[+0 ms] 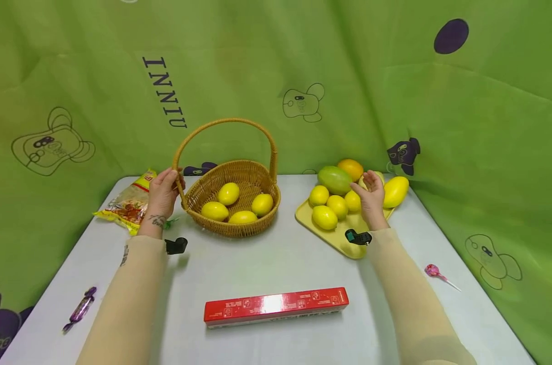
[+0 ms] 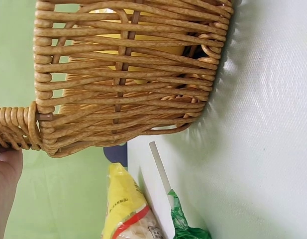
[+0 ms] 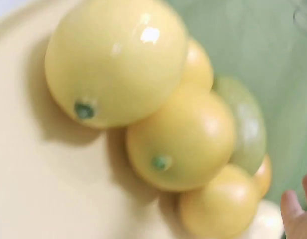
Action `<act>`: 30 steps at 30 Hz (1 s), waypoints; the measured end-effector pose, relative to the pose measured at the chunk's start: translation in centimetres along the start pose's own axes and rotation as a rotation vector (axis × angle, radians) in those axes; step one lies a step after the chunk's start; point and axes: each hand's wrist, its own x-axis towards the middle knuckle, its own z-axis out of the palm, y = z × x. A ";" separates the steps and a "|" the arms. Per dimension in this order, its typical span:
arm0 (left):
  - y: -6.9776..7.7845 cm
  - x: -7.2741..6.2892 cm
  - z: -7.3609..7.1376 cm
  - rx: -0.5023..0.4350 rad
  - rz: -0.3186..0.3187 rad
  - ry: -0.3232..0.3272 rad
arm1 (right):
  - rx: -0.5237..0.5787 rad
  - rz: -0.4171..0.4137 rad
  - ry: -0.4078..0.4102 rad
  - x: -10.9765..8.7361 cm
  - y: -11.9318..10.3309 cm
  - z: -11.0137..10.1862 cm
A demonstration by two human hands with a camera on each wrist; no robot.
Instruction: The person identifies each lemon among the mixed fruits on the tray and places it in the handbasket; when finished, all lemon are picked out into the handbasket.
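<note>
Remote inspection, head view first. I find the right grip [image 1: 371, 200] over the right part of the tray [image 1: 358, 252], thumb and fingers apart, holding nothing. Four tray lemons [image 1: 337, 207] lie to its left; the closest is just beside the thumb, and I cannot tell whether they touch. The front lemon [image 1: 324, 218] lies farther left, its long axis, as far as I can judge, running roughly left to right. The right grip is the nearer one to all four. I find the left grip [image 1: 162, 191] clamped on the lower left end of the handle [image 1: 232, 120]; the basket [image 1: 232, 230] sits to that grip's right, with four basket lemons [image 1: 228, 193] inside. In my judgement the governing relation is this: the tray lemons lie between the right grip and the basket. A green mango [image 1: 334, 180] lies behind them; a yellow mango [image 1: 396, 191] lies right of the right grip.
</note>
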 end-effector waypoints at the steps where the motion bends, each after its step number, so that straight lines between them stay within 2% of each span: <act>1: 0.0 0.0 0.0 -0.004 0.001 -0.001 | -0.009 0.014 0.035 0.1 0.4 -0.2; 5: -0.1 -0.1 -0.1 -0.013 0.007 -0.007 | -0.038 0.089 0.145 0.2 1.9 -0.6; 10: -0.1 -0.1 -0.1 0.001 0.013 -0.003 | -0.059 0.165 0.213 0.4 3.4 -0.7; 19: 0.1 -0.2 0.1 0.004 0.000 -0.001 | -0.119 0.198 0.216 0.4 4.7 -0.4; 30: 0.1 -0.1 0.2 0.003 0.009 0.003 | -0.235 0.255 0.184 1.0 5.2 -0.4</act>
